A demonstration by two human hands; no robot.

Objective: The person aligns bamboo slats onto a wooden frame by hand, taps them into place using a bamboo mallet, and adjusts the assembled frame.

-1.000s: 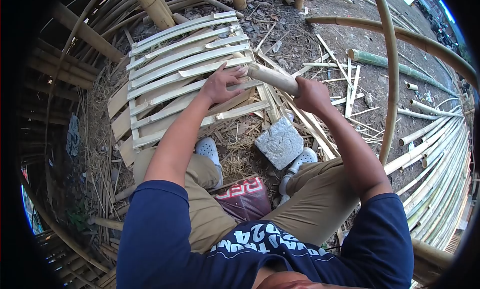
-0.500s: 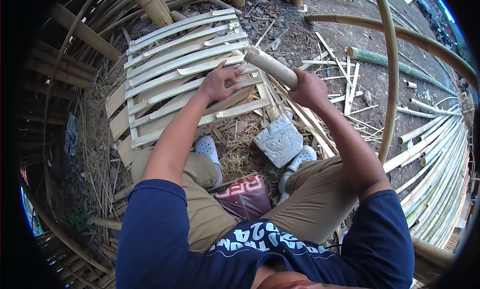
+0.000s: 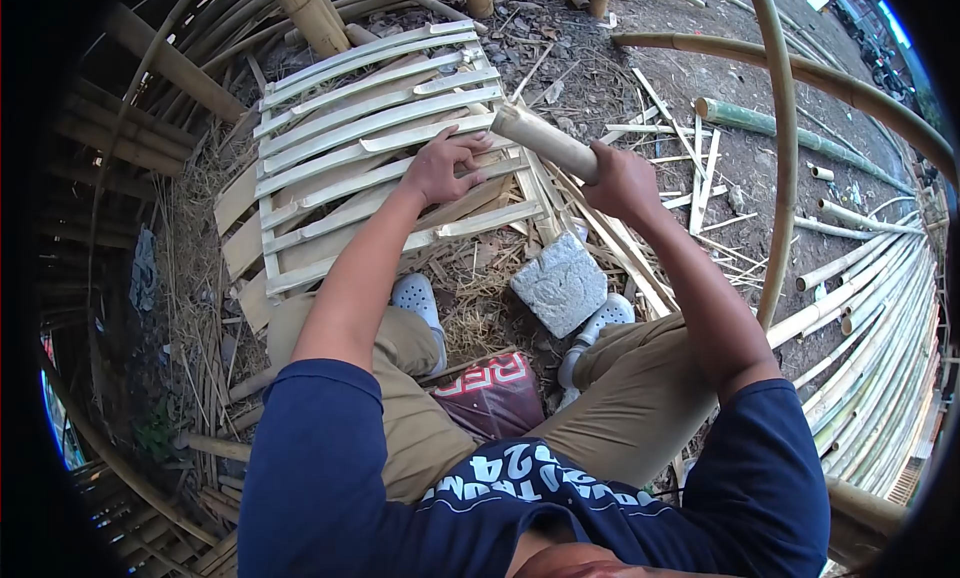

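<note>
My right hand [image 3: 622, 185] is wrapped round one end of a short, thick bamboo piece [image 3: 548, 144]. The other end of that piece hangs over the right edge of a frame of pale bamboo slats [image 3: 375, 168], close to the slat ends; contact cannot be made out. My left hand [image 3: 443, 168] rests on the slats near the same edge, fingers stretched and thumb spread apart. Several slats lie side by side across thin cross strips. Below the right edge of the frame, a rough grey stone block [image 3: 560, 283] sits between my feet.
Split bamboo strips [image 3: 703, 173] litter the ground at right. Beyond them lie a green bamboo pole [image 3: 800, 133] and a stack of long poles [image 3: 880, 328]. A bent upright pole [image 3: 782, 168] stands near my right arm. Bamboo posts [image 3: 308, 16] rise behind the frame.
The free end of the bamboo piece has dropped slightly toward the slat ends. My left hand keeps its place on the slats, and the view has shifted a little.
</note>
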